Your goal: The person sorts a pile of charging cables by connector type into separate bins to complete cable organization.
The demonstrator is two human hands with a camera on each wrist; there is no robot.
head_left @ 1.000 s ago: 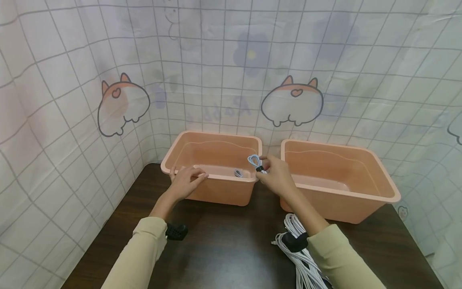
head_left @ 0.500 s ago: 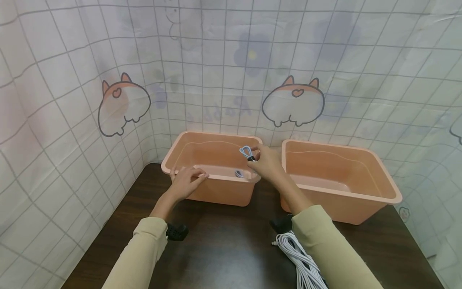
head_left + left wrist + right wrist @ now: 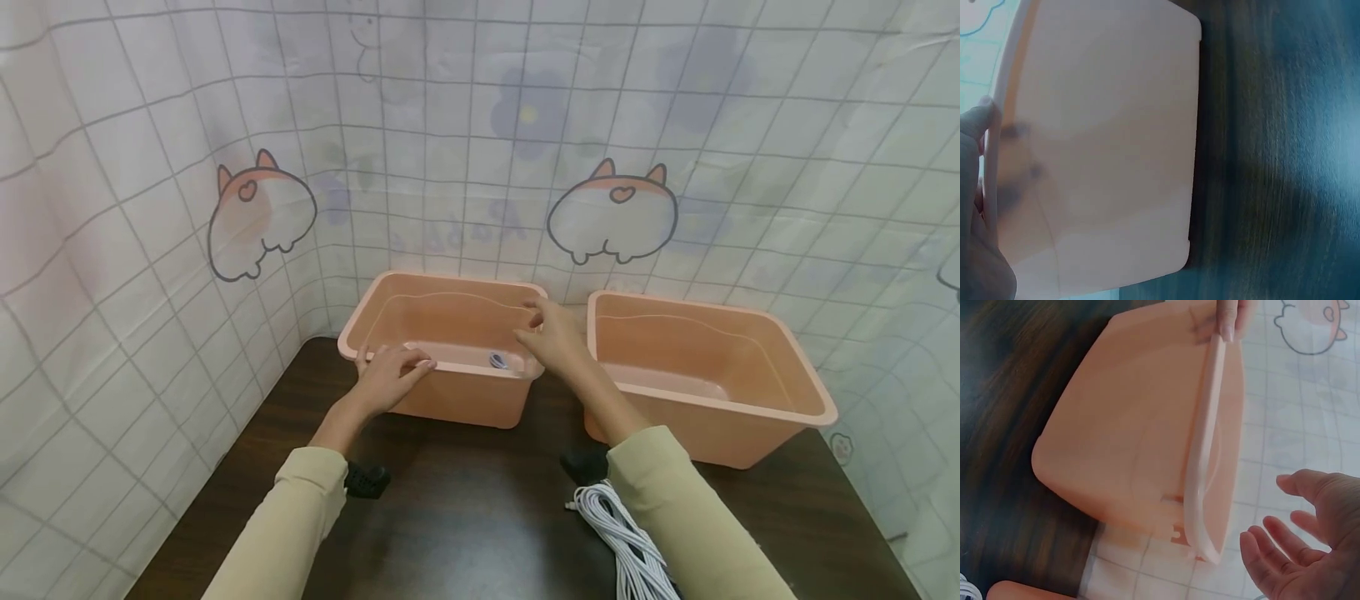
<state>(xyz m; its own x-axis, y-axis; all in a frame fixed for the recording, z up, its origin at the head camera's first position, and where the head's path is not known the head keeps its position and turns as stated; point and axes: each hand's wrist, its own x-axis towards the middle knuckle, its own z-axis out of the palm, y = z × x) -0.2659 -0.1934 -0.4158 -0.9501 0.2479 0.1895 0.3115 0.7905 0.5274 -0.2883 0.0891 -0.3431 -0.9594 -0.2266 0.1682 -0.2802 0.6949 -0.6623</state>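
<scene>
My left hand [image 3: 386,379] holds the near rim of the left peach plastic bin [image 3: 450,398], its fingers over the edge. Dark finger shapes show through the wall in the left wrist view, where part of the hand [image 3: 979,219] is cut off. Above the bin's right end hovers my right hand [image 3: 552,337], with spread fingers and nothing between them in the right wrist view [image 3: 1310,537]. A small coiled cable [image 3: 498,360] lies on the bin's floor near its right end. The blue-white cable seen before is not visible apart from this coil.
A second peach bin [image 3: 697,425] stands to the right. Bundled white cables [image 3: 626,537] lie on the dark wooden table [image 3: 465,517] beside my right forearm. A white grid-patterned cloth [image 3: 465,167] hangs behind the bins.
My right hand moved left over the left bin with a small blue-white coiled cable, then let it go. My left hand stayed on the rim.
</scene>
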